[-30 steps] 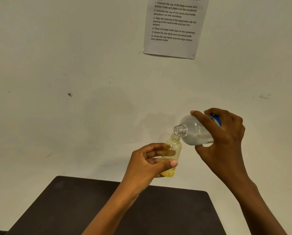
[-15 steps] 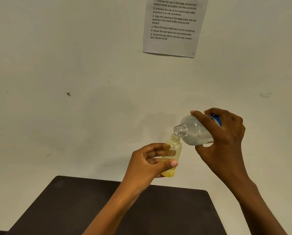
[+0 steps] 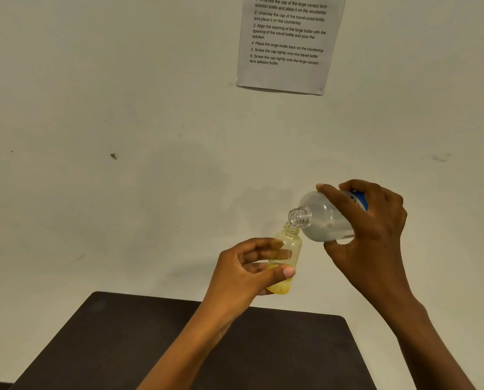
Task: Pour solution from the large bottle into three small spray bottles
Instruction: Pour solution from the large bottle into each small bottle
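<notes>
Large bottle (image 3: 322,218) tipped to feed yellow spray bottle (image 3: 287,249) at its neck.
I see right hand (image 3: 373,243) wrapped round it, 2 o'clock; left hand (image 3: 246,271) pinches the sprayer upright.

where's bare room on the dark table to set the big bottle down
Dark table: one bare patch from its far-left corner to the left forearm, another between the two forearms. Crowded above the far edge, where the right hand tips the large bottle over the small bottle held by the left hand.
</notes>
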A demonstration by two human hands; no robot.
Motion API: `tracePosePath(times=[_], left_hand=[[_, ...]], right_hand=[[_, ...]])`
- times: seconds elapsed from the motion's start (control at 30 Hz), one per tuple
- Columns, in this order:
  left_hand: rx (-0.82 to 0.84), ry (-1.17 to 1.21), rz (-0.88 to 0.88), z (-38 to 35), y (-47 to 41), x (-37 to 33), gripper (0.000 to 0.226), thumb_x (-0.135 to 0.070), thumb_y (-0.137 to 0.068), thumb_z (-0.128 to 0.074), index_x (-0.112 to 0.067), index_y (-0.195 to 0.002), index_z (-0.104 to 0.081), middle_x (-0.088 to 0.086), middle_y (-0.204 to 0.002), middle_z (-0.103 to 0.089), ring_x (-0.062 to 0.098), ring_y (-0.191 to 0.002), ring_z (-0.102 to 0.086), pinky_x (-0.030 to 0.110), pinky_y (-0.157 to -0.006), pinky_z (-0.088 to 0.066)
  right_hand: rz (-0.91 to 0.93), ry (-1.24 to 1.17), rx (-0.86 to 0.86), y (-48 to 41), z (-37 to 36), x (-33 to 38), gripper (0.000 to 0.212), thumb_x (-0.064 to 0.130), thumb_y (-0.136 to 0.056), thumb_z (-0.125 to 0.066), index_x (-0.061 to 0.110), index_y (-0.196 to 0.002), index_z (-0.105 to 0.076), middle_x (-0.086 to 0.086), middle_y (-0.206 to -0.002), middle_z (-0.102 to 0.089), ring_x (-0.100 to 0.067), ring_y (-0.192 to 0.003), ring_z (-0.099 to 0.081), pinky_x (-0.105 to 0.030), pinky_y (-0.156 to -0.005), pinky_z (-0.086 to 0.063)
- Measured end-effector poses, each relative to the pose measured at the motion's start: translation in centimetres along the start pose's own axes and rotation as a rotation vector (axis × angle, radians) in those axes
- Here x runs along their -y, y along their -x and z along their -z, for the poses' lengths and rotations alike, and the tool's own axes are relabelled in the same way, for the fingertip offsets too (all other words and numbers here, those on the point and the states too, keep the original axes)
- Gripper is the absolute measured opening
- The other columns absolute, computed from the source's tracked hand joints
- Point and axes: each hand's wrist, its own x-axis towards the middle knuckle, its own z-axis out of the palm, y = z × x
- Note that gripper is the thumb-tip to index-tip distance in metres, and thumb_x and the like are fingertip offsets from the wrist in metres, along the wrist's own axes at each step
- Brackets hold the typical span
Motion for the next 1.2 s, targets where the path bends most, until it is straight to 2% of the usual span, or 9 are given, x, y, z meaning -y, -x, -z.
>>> tracePosePath(times=[0.23,0.6,0.83,1.2], left_hand=[[-0.002,0.003,-0.003,-0.05,-0.02,0.07,0.035,-0.011,-0.069,-0.077,-0.028,-0.097,-0.065,-0.007,-0.099,-0.071,0.01,-0.088,-0.07,0.026,-0.066,-0.059],[-0.001,-0.017,0.007,-0.03,0.05,0.05,0.039,-0.014,-0.07,-0.076,-0.022,-0.106,-0.065,-0.002,-0.104,-0.07,0.015,-0.091,-0.07,0.027,-0.069,-0.059],[-0.004,-0.02,0.002,0.03,0.08,0.0,0.04,-0.015,-0.069,-0.077,-0.022,-0.107,-0.065,-0.002,-0.104,-0.071,0.014,-0.091,-0.07,0.028,-0.068,-0.059],[-0.01,-0.006,-0.009,-0.04,0.16,-0.05,0.036,-0.014,-0.069,-0.077,-0.026,-0.101,-0.065,-0.002,-0.102,-0.071,0.015,-0.09,-0.07,0.031,-0.07,-0.06]], right_hand=[[-0.007,-0.002,0.008,0.06,0.01,-0.04,0.088,0.002,-0.053,-0.085,0.031,-0.125,-0.044,-0.014,-0.119,-0.052,-0.028,-0.115,-0.032,-0.035,-0.092,-0.026],[0.001,0.005,-0.004,0.01,0.15,0.14,0.082,0.0,-0.052,-0.083,0.026,-0.123,-0.051,-0.014,-0.118,-0.052,-0.029,-0.113,-0.033,-0.035,-0.09,-0.026],[0.002,0.008,0.002,-0.08,0.28,0.21,0.087,-0.001,-0.052,-0.083,0.031,-0.124,-0.045,-0.013,-0.119,-0.051,-0.028,-0.113,-0.033,-0.034,-0.09,-0.026],[0.008,0.002,-0.003,-0.1,0.32,0.23,0.087,0.001,-0.052,-0.084,0.03,-0.124,-0.045,-0.015,-0.119,-0.052,-0.028,-0.114,-0.032,-0.035,-0.091,-0.027]])
